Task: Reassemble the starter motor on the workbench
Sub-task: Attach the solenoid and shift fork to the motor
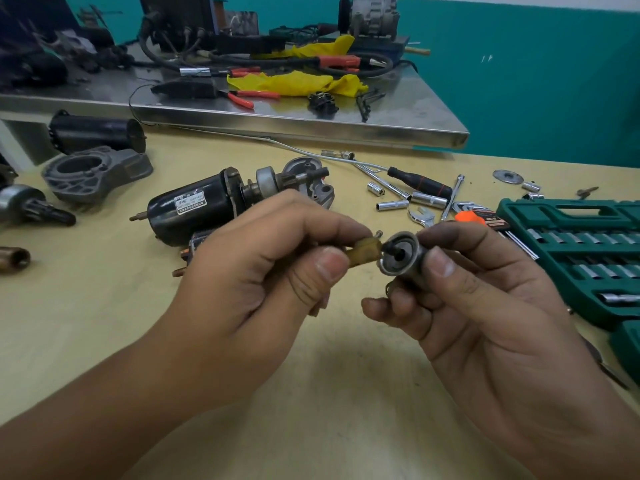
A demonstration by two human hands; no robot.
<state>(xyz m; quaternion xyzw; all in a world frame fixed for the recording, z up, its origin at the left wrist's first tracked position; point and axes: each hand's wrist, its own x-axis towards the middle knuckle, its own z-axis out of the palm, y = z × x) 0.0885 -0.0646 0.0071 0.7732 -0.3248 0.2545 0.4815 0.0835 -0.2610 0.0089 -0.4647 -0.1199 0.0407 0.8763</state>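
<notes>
L hand (277, 251) pinches tan plastic piece (363, 253), R hand (460, 278) grips metal cylinder (403, 256). Both light, stiff; cylinder prob slick, so hold by sides, plastic by its body.

A black cylindrical starter motor body (194, 211) with a white label lies on its side on the pale wooden desk (311, 393), its shaft and a grey ring-shaped part pointing toward a silver end housing (308, 178) just behind it. In front, held above the desk, a small silver metal cylinder (401, 259) shows its open round end with a dark centre, and a yellowish-tan lever piece (363, 255) meets that end. A grey cast nose housing (95, 173) sits at far left, near a second dark cylindrical casing (97, 131)
</notes>
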